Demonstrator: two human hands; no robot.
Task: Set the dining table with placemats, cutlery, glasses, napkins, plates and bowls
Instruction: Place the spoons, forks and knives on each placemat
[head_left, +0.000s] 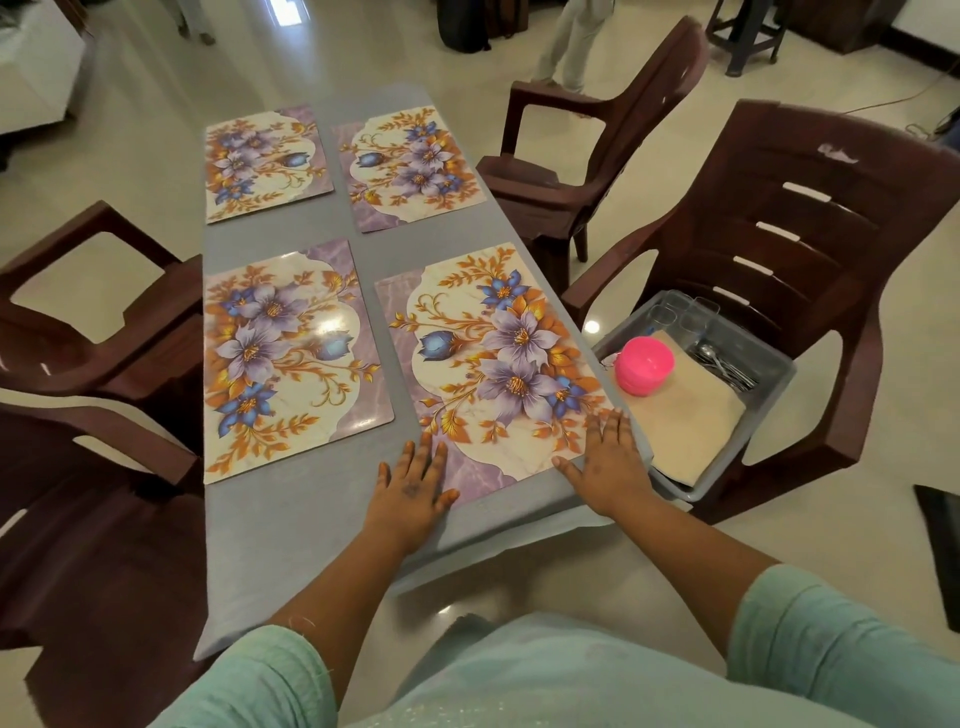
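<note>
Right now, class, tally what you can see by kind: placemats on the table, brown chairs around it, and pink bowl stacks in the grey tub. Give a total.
Placemats: 4
Chairs: 4
Pink bowl stacks: 1
Total: 9

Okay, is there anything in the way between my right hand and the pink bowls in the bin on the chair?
Nothing visible blocks it. Your right hand lies flat on the near right placemat at the table's edge, and the pink bowls sit uncovered on top in the grey bin just beside it. Only the bin's low wall lies between.
</note>
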